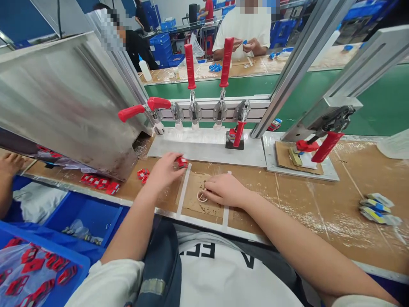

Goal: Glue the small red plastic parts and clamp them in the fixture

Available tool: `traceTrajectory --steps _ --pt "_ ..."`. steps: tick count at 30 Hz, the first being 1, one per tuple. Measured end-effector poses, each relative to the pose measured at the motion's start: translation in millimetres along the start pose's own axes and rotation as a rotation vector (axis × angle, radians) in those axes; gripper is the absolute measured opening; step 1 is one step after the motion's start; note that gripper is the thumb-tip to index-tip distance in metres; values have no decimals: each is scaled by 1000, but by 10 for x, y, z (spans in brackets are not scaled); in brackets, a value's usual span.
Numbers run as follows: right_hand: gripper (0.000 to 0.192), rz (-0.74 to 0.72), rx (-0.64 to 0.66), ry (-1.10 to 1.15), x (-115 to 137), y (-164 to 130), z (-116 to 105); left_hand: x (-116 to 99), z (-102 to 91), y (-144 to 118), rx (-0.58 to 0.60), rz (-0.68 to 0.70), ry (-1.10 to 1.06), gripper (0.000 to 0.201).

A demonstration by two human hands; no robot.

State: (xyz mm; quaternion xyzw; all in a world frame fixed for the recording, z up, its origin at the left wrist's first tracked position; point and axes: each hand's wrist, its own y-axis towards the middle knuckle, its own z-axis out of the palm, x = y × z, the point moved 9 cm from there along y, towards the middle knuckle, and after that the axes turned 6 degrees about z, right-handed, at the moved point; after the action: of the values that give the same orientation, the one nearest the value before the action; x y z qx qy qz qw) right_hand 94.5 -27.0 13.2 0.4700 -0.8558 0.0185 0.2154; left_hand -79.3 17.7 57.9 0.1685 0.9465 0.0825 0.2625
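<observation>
My left hand (164, 169) reaches forward on the cardboard-covered bench and pinches a small red plastic part (182, 161) between its fingertips. A few more red parts (143, 174) lie just left of that hand. My right hand (225, 189) rests palm down on the bench, its fingertips on a small ring-shaped piece (201, 196). Whether it grips the ring I cannot tell. Behind both hands stands a metal fixture plate (207, 149) with a row of red-handled toggle clamps (191, 68).
A slanted metal chute (70, 102) stands at left with red parts (99, 182) at its foot. Blue bins (79, 213) of parts sit below the bench edge. Another clamp fixture (322, 145) and folded labels (378, 209) lie at right. People work at a far bench.
</observation>
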Motion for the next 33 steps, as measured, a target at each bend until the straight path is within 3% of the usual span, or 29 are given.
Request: traceTrajectory --steps 2,5,9,13,16,18,24,33 --pt "34 16 -6 44 -14 7 23 -307 225 220 -19 112 -269 43" --pt "33 71 -8 170 -73 -4 40 -591 553 502 -21 227 -466 46" --pt "36 142 -80 377 -215 -42 -35 -548 880 628 -9 196 -614 52" --pt "37 278 -375 673 -557 -151 -260 -354 1077 554 64 70 -668 51" --pt "37 524 -723 857 -977 -370 -383 -311 1160 523 144 24 -674 50" --pt "38 657 -859 925 -1181 -477 -370 -322 1188 533 179 21 -686 50" --pt "39 722 -812 1076 -1392 -394 -198 -350 1235 574 224 41 -698 52" --pt "44 742 -738 984 -1466 -351 -95 -362 1244 544 229 78 -670 50"
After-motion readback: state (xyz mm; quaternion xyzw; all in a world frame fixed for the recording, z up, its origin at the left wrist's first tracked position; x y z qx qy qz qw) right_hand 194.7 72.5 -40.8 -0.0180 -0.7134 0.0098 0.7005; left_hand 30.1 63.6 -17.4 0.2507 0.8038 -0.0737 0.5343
